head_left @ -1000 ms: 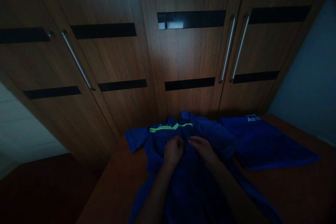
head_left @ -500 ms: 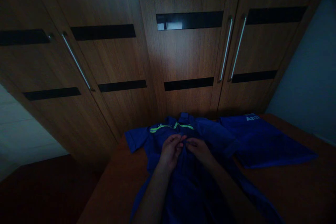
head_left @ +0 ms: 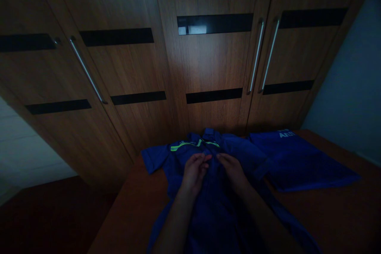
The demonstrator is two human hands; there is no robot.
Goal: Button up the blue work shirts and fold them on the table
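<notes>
A blue work garment point(head_left: 208, 216) with short sleeves and a yellow-green reflective stripe across the chest lies spread out, collar away from me. My left hand point(head_left: 195, 171) is closed at its front, thumb and fingertips pinching the fabric near the middle line. Just to the right, my right hand point(head_left: 233, 170) bends over the same front with its fingers drawn together on the cloth. A small gap separates the two sets of fingertips. Dim light hides the fine detail between them.
The garment rests on a reddish-brown wooden table point(head_left: 131, 206). To the right lies a flat blue packet point(head_left: 303, 162) with pale lettering. Behind the table stands a wooden wardrobe point(head_left: 214, 59) with black strips and long metal handles. A pale wall point(head_left: 348, 83) closes off the right.
My right hand has shifted slightly to the right, away from the left fingertips. My left hand stays almost where it was, and the garment lies much the same.
</notes>
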